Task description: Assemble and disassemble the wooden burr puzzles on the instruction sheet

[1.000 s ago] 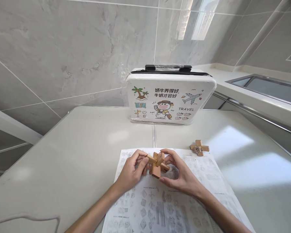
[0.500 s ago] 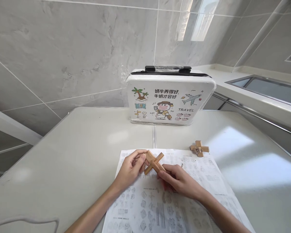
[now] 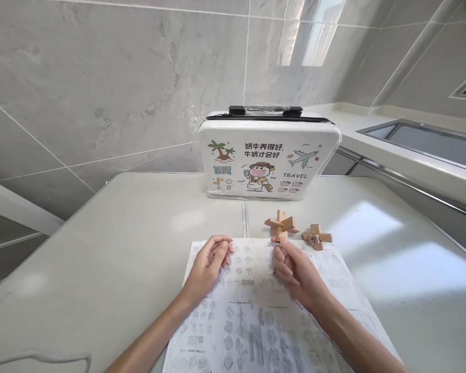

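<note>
Right hand: the right hand [image 3: 295, 274] reaches forward past the far edge of the sheet. Its fingers [image 3: 281, 255] are bunched, the tips meeting the near stick of a pale wooden puzzle of crossed interlocking sticks [image 3: 281, 225]. Whether they pinch it or only touch it, I cannot tell.
Puzzle: it stands on its stick ends just beyond those fingertips, on the pale grey surface [image 3: 140, 233]. The fingers seem to be there to steady it.
Left hand: the left hand [image 3: 208, 265] lies on the sheet, its fingers [image 3: 220, 247] loosely curled and holding nothing. It probably keeps the paper flat.
Sheet: a white paper sheet printed with small puzzle diagrams [image 3: 256, 321] lies under both wrists, turned towards the person as if for reading. The print is too small to read.
Second piece: a smaller flat wooden cross [image 3: 317, 237] lies just right of the right fingertips, apart from the puzzle. A dark mark on it is illegible.
Case: a white hard carry case with a black handle [image 3: 270, 155] stands upright well beyond the fingers, in front of the grey marbled tile wall [image 3: 101, 77].
Writing: the case reads "奶牛养得好, 牛奶才会好" and "TRAVEL", beside a cartoon palm, a plane and a cow figure.
</note>
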Available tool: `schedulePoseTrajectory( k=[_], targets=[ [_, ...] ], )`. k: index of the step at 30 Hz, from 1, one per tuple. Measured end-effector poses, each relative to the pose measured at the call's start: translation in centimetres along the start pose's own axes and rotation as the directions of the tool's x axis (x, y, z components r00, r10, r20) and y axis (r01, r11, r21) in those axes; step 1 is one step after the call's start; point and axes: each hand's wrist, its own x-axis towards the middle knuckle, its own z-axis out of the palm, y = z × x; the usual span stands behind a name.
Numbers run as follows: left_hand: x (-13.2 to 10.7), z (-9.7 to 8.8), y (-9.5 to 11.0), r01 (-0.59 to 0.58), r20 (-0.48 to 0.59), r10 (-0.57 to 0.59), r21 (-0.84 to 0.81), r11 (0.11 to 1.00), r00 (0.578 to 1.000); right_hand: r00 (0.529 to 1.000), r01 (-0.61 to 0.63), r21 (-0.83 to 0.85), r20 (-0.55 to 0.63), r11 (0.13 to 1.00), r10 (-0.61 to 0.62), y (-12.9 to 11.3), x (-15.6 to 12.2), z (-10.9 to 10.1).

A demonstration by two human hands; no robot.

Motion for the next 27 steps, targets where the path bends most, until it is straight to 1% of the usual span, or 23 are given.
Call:
schedulePoseTrajectory(
  k=[4, 7, 12, 16, 20, 27],
  targets=[
    [0.1, 0.0, -0.2, 0.004, 0.004, -0.004, -0.010, 1.000, 1.000, 0.999, 0.032, 0.156, -0.026, 0.987, -0.029, 0.2, 0.5, -0.5],
    [0.1, 0.0, -0.2, 0.011, 0.002, -0.011, -0.007, 1.000, 1.000, 0.999, 0.031, 0.275, -0.028, 0.961, -0.025, 0.4, 0.8, -0.8],
    [0.0, 0.0, 0.0, 0.016, 0.003, -0.016, 0.010, 1.000, 1.000, 1.000, -0.012, 0.433, 0.029, 0.901, -0.001, 0.5, 1.0, -1.3],
    [0.1, 0.0, 0.1, 0.019, 0.004, -0.019, 0.008, 1.000, 1.000, 0.997, -0.059, 0.544, 0.071, 0.837, 0.024, 0.5, 1.1, -1.4],
    [0.1, 0.0, 0.1, 0.024, 0.008, -0.024, 0.008, 1.000, 1.000, 0.996, -0.073, 0.599, 0.087, 0.797, 0.026, 0.4, 1.1, -1.4],
    [0.0, -0.1, 0.0, 0.024, 0.018, -0.024, 0.015, 1.000, 1.000, 0.994, -0.059, 0.605, 0.109, 0.794, -0.010, -0.2, 1.1, -1.2]
  ],
)
